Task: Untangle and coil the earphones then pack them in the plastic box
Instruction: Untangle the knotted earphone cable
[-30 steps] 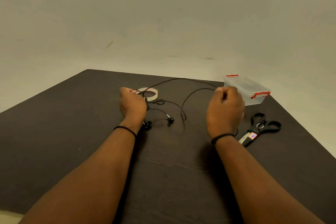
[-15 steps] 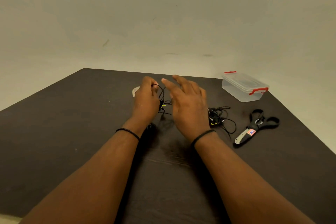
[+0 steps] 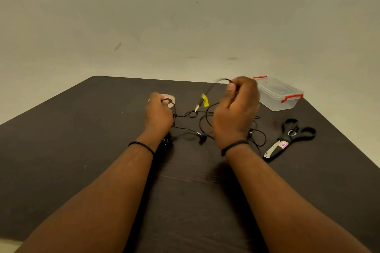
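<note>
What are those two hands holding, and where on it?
Both grip the earphones' black cable: left hand near the earbuds, right hand near the yellow-tagged plug end.

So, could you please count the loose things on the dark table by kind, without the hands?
Black wired earphones, tangled sets: 2, the second partly hidden behind the right wrist
Clear plastic box with red clips: 1
Black-handled scissors: 1
Pale tape roll: 1
Total: 5
</note>
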